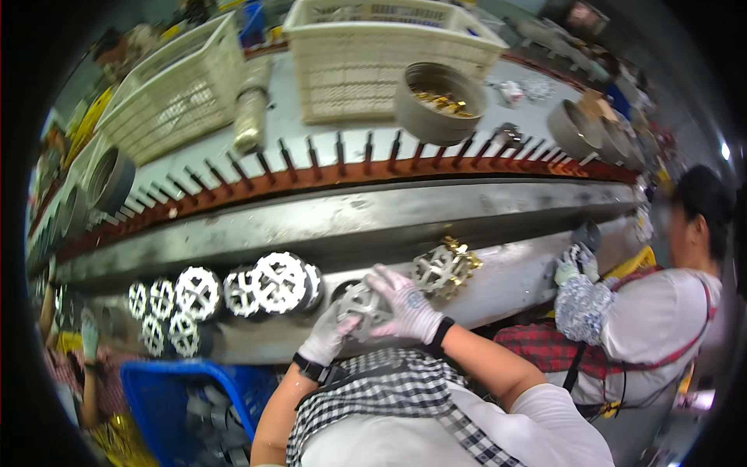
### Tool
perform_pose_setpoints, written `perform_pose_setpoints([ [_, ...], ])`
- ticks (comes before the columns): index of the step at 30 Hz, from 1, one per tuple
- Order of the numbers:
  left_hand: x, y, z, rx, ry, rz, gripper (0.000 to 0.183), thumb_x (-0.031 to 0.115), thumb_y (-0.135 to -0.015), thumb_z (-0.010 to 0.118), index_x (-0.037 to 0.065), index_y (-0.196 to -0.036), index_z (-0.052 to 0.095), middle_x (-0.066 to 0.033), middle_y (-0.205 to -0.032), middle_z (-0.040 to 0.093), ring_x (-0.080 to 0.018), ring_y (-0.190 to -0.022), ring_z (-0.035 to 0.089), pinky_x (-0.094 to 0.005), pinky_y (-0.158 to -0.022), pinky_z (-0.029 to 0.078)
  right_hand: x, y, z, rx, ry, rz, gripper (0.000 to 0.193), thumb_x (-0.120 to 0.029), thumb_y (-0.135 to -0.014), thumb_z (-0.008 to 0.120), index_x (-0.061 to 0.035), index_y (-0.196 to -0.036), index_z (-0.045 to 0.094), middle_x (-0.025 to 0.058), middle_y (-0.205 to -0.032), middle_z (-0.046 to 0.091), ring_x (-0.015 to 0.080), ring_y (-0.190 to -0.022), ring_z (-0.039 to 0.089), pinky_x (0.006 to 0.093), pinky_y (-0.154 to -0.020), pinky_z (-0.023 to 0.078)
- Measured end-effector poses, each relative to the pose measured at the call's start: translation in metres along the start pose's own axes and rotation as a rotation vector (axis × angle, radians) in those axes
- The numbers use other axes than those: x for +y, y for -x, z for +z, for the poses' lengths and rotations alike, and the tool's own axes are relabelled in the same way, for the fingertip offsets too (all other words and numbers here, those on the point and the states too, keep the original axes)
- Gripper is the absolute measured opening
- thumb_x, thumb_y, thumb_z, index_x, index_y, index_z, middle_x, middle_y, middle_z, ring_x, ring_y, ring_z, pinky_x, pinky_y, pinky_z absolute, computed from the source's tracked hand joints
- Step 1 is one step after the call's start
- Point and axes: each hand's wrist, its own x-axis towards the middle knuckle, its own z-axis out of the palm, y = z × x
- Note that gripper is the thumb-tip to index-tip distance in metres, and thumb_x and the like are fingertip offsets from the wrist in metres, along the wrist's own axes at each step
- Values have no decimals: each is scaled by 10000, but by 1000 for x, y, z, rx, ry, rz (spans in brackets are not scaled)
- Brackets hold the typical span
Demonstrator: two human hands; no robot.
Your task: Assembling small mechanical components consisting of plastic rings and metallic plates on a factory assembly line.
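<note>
The left hand (320, 338) and right hand (410, 306) (both gloved) have their grip clamped on a grey wheel (364, 305), near a second wheel (433, 268) with gold pieces (468, 261).

White-gloved left grip (325, 336) and right grip (410, 308) around a grey spoked disc (366, 305)

The silvery spoked metal disc (366, 305) looks matt, the small gold-coloured metal pieces (467, 261) glossy. White cloth gloves (412, 310) look matt, the long grey metal bench (510, 282) smooth; the cream latticed crate (346, 89) seems plastic.
</note>
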Motion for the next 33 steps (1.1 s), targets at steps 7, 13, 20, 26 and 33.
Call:
perform_pose_setpoints([
  [7,-28,18,-13,117,75,-194,577,192,-861,677,-25,-1324,410,-95,-1166,577,-158,-1034,569,-289,-843,490,-1,3,24,-214,53,-20,914,-485,-644,758,-84,-1380,394,180,-1440,350,370,-1338,321,484,-1079,289],
  [13,-9,57,-46,57,201,37,665,345,-823,695,-42,-1303,446,-108,-1202,583,-192,-1106,564,-318,-955,451,-4,-58,-32,545,-336,-114,446,-107,-810,646,-12,-1232,542,138,-1223,581,252,-1142,555,350,-955,453],
  [20,43,121,-38,305,-121,340,750,428,-802,708,-58,-1303,433,-139,-1165,603,-205,-1062,595,-336,-903,492,21,-221,-64,772,-289,179,270,-110,-837,591,-24,-1092,597,172,-1079,641,332,-994,606,364,-892,466],
  [26,25,206,-116,549,397,471,434,248,-983,455,18,-1347,404,-156,-1263,545,-289,-1110,580,-426,-963,485,-23,-266,-39,936,329,-111,278,-203,-882,504,-107,-1114,621,103,-1143,628,267,-1034,596,383,-900,466],
  [33,73,243,-116,951,-959,499,257,125,-787,670,69,-1034,629,-133,-974,656,-330,-934,606,-442,-926,461,-68,-287,-17,666,-175,-24,308,-302,-941,490,-89,-1142,583,68,-1123,634,207,-1057,578,360,-946,426],
])
